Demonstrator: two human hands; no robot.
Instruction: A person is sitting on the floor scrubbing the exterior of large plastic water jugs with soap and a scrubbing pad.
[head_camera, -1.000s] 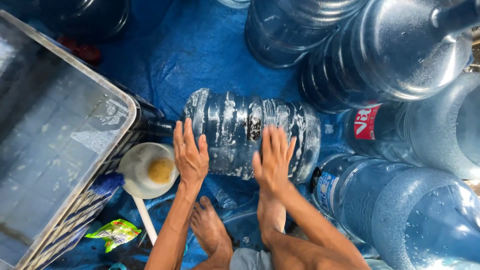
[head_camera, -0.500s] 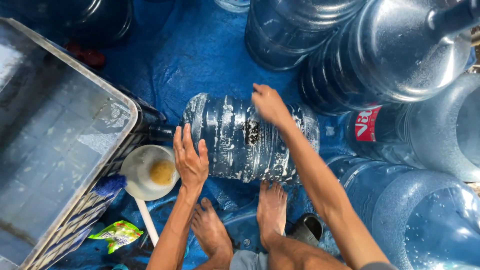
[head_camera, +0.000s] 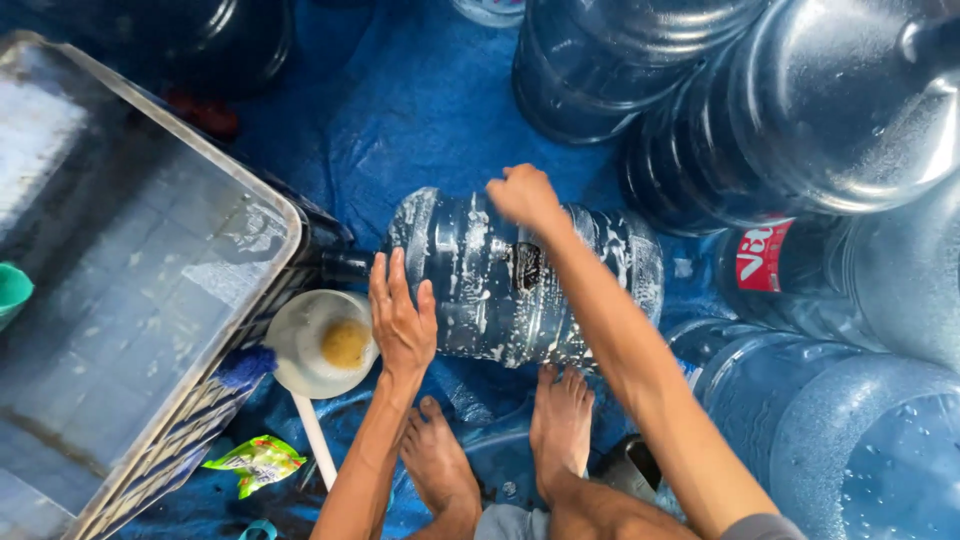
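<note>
A large clear water jug (head_camera: 500, 280) lies on its side on the blue tarp, streaked with soap foam, its neck pointing left toward the tub. My left hand (head_camera: 402, 318) rests flat, fingers spread, on the jug's near left shoulder. My right hand (head_camera: 524, 196) reaches across the top of the jug with the fingers curled against its far side; whether it holds something is hidden. My two bare feet (head_camera: 500, 450) stand just in front of the jug.
A big grey tub of water (head_camera: 130, 290) fills the left. A white ladle-like bowl (head_camera: 322, 345) with a yellowish lump lies beside it, a green wrapper (head_camera: 258, 462) below. Several large water jugs (head_camera: 800, 120) crowd the top and right. Blue tarp (head_camera: 400, 110) covers the floor.
My right hand has slid from the jug's near side up over it to its far top edge. My left hand stays on the jug's left shoulder.
</note>
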